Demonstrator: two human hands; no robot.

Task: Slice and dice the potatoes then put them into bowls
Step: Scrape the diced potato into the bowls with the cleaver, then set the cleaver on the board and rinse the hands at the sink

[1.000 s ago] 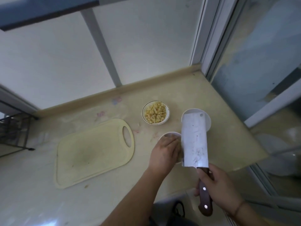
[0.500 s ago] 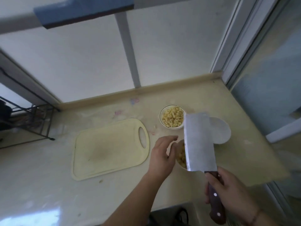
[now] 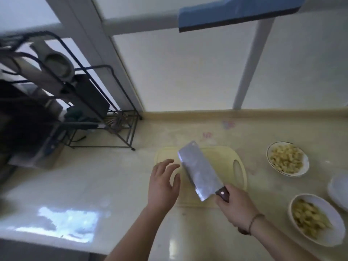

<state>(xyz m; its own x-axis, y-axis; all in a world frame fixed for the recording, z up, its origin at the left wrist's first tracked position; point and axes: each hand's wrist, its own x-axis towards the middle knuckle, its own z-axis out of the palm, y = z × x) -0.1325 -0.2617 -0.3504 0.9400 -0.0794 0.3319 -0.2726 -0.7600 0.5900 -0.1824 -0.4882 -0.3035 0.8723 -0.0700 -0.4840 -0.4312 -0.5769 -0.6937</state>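
Note:
A cream cutting board (image 3: pixel 222 161) lies bare on the counter in the middle. My right hand (image 3: pixel 235 210) grips the dark handle of a cleaver (image 3: pixel 199 172), whose wide blade hangs tilted over the board's left part. My left hand (image 3: pixel 163 183) hovers at the board's left edge, fingers spread and holding nothing. A white bowl (image 3: pixel 305 166) of diced potato stands at the right. A second white bowl (image 3: pixel 337 225) with potato pieces sits at the lower right.
A black wire rack (image 3: pixel 105 117) with utensils and dark items stands at the back left. An empty white dish (image 3: pixel 339 189) peeks in at the right edge. A frosted window runs behind the beige counter (image 3: pixel 94 185).
The view has swung left. Both hands moved away from the bowls to the cutting board. My left hand left the bowl and now hovers; the cleaver tilted over the board.

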